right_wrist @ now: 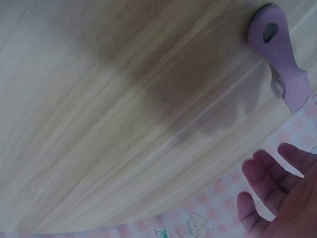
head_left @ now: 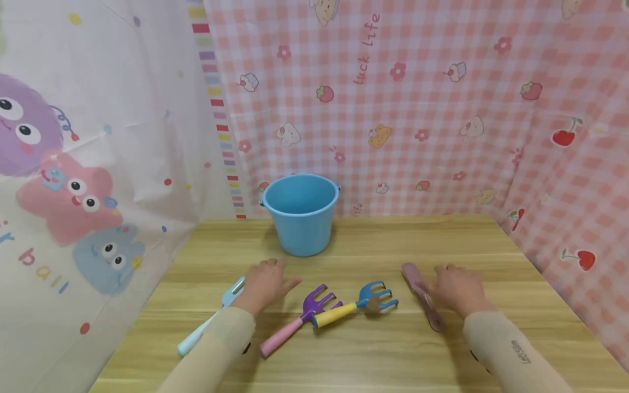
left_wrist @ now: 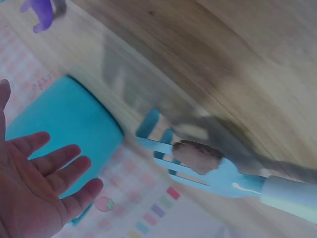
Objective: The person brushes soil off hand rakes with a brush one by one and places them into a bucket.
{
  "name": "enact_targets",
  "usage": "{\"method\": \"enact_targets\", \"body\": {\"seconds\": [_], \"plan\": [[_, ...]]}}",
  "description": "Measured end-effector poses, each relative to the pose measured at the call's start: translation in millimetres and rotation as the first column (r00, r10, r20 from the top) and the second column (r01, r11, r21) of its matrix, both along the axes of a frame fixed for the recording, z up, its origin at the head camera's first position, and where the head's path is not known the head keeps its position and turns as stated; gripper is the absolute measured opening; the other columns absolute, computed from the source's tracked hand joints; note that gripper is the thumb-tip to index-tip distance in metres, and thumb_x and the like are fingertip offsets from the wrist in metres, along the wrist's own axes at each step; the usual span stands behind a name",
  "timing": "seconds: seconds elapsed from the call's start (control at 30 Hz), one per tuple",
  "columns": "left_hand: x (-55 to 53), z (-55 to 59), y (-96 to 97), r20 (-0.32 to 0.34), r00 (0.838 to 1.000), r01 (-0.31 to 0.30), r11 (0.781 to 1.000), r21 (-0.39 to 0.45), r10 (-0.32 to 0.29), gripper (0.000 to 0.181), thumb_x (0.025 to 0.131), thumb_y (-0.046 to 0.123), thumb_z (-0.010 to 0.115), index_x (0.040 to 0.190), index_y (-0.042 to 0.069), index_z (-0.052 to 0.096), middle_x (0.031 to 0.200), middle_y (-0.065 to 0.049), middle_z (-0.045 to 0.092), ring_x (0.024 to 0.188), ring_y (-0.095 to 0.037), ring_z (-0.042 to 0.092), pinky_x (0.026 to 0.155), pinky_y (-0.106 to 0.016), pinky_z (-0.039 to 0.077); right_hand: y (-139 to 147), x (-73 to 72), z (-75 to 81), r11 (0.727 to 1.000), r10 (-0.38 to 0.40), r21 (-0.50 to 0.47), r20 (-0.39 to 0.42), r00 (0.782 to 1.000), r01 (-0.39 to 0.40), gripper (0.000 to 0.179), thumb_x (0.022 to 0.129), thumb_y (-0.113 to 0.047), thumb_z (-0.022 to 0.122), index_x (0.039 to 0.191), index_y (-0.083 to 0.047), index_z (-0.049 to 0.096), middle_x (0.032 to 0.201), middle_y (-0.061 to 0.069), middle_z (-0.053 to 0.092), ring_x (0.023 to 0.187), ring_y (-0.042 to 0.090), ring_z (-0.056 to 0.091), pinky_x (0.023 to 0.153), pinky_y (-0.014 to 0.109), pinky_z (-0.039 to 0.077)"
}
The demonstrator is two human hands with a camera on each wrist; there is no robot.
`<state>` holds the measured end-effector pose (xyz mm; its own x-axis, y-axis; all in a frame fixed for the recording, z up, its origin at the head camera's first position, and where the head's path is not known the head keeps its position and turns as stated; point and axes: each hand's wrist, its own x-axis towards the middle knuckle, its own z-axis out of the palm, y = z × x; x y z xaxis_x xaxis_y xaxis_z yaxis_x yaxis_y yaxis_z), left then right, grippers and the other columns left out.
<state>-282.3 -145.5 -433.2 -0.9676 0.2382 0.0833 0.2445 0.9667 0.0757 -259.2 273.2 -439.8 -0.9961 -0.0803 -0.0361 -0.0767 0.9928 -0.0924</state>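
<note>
My left hand (head_left: 264, 285) is over the table with its fingers spread, holding nothing, beside a light blue toy garden fork (head_left: 196, 334). In the left wrist view, a brown lump (left_wrist: 197, 156) sits on that fork's tines. Just right of this hand lie a purple fork with a pink handle (head_left: 282, 336) and a blue fork with a yellow handle (head_left: 336, 315). My right hand (head_left: 459, 290), its fingers loosely extended and empty, is right next to a mauve brush (head_left: 432, 316); its thumb overlaps the brush in the head view. The brush handle (right_wrist: 285, 42) has a hole at its end.
A light blue bucket (head_left: 304, 234) stands upright at the back of the wooden table (head_left: 373, 360). Behind it hangs a pink checked cloth (head_left: 432, 174), and a white cartoon-printed cloth (head_left: 162, 153) covers the left side. Another brown lump (head_left: 374, 304) lies at the blue fork's tines.
</note>
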Motion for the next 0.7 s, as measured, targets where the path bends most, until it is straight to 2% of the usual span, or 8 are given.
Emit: {"method": "enact_targets", "body": {"seconds": [0.13, 0.27, 0.33, 0.43, 0.53, 0.7], "plan": [[2.2, 4.4, 6.4, 0.027, 1.0, 0.01, 1.0, 0.0, -0.01, 0.072, 0.095, 0.063, 0.05, 0.138, 0.005, 0.056, 0.132, -0.022, 0.059, 0.12, -0.041, 0.056, 0.099, -0.055, 0.043, -2, 0.0, -1.4, 0.999, 0.004, -0.037, 0.069, 0.998, -0.002, 0.085, 0.094, -0.067, 0.046, 0.127, 0.011, 0.056, 0.121, 0.036, 0.058, 0.106, 0.056, 0.056, 0.079, 0.066, 0.048], [4.2, 8.9, 11.8, 0.053, 0.998, 0.019, 1.0, 0.006, -0.019, 0.071, 0.095, 0.062, 0.051, 0.136, 0.005, 0.057, 0.128, -0.022, 0.061, 0.118, -0.04, 0.057, 0.098, -0.054, 0.045, -6, -0.7, -3.0, 0.999, 0.022, -0.048, 0.075, 0.997, -0.019, 0.078, 0.094, -0.061, 0.051, 0.122, 0.011, 0.059, 0.114, 0.033, 0.063, 0.099, 0.052, 0.061, 0.075, 0.061, 0.051], [4.5, 9.8, 14.1, 0.063, 0.998, 0.028, 1.0, 0.012, -0.029, 0.068, 0.094, 0.06, 0.054, 0.132, 0.004, 0.06, 0.122, -0.021, 0.064, 0.113, -0.04, 0.06, 0.094, -0.053, 0.048, -8, -0.6, -4.2, 0.998, 0.023, -0.059, 0.085, 0.996, -0.018, 0.071, 0.093, -0.059, 0.055, 0.114, 0.009, 0.063, 0.106, 0.029, 0.065, 0.092, 0.046, 0.063, 0.072, 0.058, 0.052], [5.2, 10.2, 17.0, 0.08, 0.996, 0.044, 0.998, 0.034, -0.046, 0.062, 0.094, 0.057, 0.058, 0.127, 0.005, 0.063, 0.117, -0.018, 0.067, 0.108, -0.038, 0.063, 0.088, -0.052, 0.051, -10, 1.5, -5.7, 0.998, 0.016, -0.066, 0.128, 0.992, -0.007, 0.059, 0.092, -0.058, 0.059, 0.09, 0.0, 0.066, 0.087, 0.017, 0.066, 0.077, 0.033, 0.063, 0.064, 0.049, 0.052], [7.0, 10.6, 20.6, 0.097, 0.993, 0.058, 0.997, 0.046, -0.063, 0.06, 0.093, 0.056, 0.059, 0.126, 0.006, 0.064, 0.117, -0.016, 0.068, 0.108, -0.036, 0.064, 0.087, -0.051, 0.052, -12, 4.7, -7.0, 0.997, 0.005, -0.081, 0.166, 0.986, 0.009, 0.052, 0.092, -0.057, 0.06, 0.07, -0.01, 0.059, 0.072, 0.006, 0.059, 0.065, 0.022, 0.056, 0.055, 0.04, 0.048], [11.1, 11.5, 29.8, 0.132, 0.989, 0.065, 0.997, 0.043, -0.07, 0.06, 0.094, 0.057, 0.059, 0.129, 0.008, 0.064, 0.123, -0.013, 0.067, 0.112, -0.035, 0.063, 0.09, -0.05, 0.051, -15, 10.5, -10.2, 0.996, -0.011, -0.088, 0.168, 0.986, 0.026, 0.051, 0.093, -0.054, 0.061, 0.064, -0.012, 0.056, 0.066, 0.003, 0.056, 0.06, 0.019, 0.053, 0.053, 0.037, 0.045]]}}
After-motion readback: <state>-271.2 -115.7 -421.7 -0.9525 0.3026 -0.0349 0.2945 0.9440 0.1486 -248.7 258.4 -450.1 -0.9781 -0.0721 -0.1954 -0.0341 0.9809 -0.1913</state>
